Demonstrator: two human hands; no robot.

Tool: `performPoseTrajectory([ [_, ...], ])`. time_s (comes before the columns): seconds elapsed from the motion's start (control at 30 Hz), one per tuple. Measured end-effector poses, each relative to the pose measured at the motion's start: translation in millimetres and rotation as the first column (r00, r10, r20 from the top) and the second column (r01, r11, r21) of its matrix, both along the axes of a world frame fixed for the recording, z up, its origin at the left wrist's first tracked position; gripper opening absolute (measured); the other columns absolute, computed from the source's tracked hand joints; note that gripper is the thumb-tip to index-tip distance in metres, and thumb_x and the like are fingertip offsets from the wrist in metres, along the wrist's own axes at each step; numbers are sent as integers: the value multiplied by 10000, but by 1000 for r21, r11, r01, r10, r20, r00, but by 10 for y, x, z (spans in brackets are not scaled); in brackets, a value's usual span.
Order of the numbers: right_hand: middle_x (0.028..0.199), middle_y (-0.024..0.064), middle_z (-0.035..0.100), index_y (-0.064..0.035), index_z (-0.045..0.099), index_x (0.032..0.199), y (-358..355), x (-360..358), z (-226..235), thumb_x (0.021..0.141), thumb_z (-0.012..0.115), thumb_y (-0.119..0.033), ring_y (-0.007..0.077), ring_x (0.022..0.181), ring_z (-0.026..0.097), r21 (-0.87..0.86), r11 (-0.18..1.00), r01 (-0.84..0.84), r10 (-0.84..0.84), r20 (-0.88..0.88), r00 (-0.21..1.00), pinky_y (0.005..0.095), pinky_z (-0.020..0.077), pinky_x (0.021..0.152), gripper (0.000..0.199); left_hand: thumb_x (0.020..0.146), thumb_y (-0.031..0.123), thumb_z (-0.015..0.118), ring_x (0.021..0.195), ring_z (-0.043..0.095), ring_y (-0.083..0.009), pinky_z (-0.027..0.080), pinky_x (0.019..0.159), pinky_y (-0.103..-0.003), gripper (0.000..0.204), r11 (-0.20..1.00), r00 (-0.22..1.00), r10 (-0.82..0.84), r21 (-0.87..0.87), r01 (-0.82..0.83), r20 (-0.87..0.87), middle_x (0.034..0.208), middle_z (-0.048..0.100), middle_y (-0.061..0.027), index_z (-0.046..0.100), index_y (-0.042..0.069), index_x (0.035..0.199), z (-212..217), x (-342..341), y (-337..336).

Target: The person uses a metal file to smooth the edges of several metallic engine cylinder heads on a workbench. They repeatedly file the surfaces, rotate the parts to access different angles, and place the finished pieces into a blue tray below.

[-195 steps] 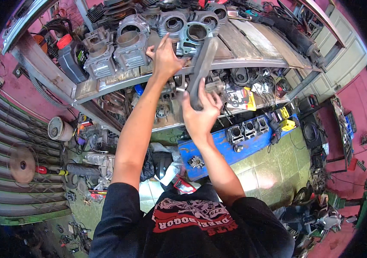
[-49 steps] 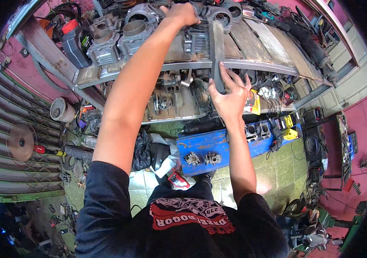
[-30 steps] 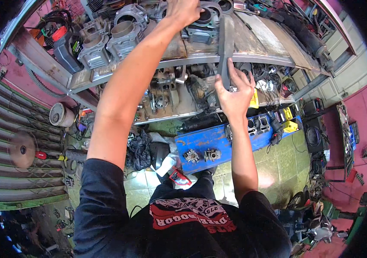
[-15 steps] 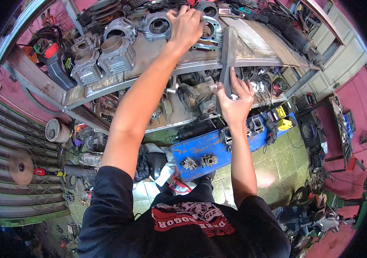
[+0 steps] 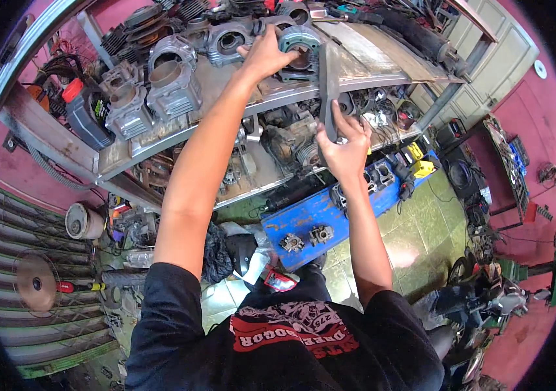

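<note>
The left hand (image 5: 266, 55) reaches up to the top shelf (image 5: 382, 55) of a metal rack and closes over the near rim of a grey engine cylinder (image 5: 299, 44), fingers curled on its finned edge. The cylinder stands on the shelf, bore facing up, just left of a long flat grey bar (image 5: 328, 88).

The right hand (image 5: 344, 148) sits lower, in front of the rack's middle shelf (image 5: 271, 173). Its fingers wrap the bar's lower end, thumb pressed on the near face. The bar stands nearly upright, its upper end against the top shelf's front edge, just right of the cylinder.

Further left on the top shelf stand more cylinders: one (image 5: 228, 40) beside the left hand, then two larger ones (image 5: 172, 81). At the shelf's far left end is a dark jug with a red cap (image 5: 82, 111).

The middle shelf holds crowded engine parts (image 5: 294, 143) behind the right wrist. Below the rack, on the tiled floor (image 5: 421, 221), lies a blue tray (image 5: 317, 218) with two small carburettors (image 5: 307, 238) on it. A fan (image 5: 33, 283) stands far left of the rack, and a motorbike (image 5: 480, 306) is parked to its lower right.
</note>
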State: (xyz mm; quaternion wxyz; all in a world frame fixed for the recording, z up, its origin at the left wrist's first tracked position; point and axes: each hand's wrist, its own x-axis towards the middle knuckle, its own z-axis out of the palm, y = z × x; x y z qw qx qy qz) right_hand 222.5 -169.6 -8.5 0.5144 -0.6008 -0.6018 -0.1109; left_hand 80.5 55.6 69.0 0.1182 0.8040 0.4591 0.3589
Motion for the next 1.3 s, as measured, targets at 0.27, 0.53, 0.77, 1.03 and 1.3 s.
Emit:
performPoseTrajectory([
  [0.27,870,121,728,-98,718,1272,21,-1,-129,725,798,-254,237,885,679,33,997,-74,72,40,997,523,325,1111,575,639,472,924,1336,532,-342,352,1153,-482,1071,957,957,-261,-99,274,129,1419,567,-228,416,16,1464,-97,-253,268],
  [0.53,860,111,717,-107,708,1295,35,126,-149,722,806,-269,234,877,674,25,998,-62,60,62,996,547,309,1120,604,521,397,978,1279,568,-313,416,1111,-384,1076,874,889,-457,-178,453,20,1355,616,-219,534,-27,1404,310,-190,426],
  [0.77,865,123,717,-119,712,1291,87,123,-85,723,801,-239,249,881,679,33,999,-29,28,51,998,548,340,1103,587,444,378,975,1310,517,-364,409,1114,-432,1054,926,940,-339,164,341,-42,1367,573,-200,580,54,1366,246,-130,461],
  [1.03,796,93,704,-110,715,1277,243,-45,196,737,792,-228,238,814,684,165,986,13,-33,123,992,531,380,1072,558,469,347,990,1301,547,-340,407,1110,-444,1095,896,877,-439,176,408,198,1379,582,-156,491,72,1405,-88,-213,259],
  [1.3,766,106,705,-119,720,1269,274,-141,51,733,787,-280,236,789,685,188,980,73,-111,201,973,540,373,1062,563,804,363,849,1469,377,-318,270,1205,-435,935,927,906,-345,238,288,246,1554,438,-194,355,68,1541,-486,-294,57],
])
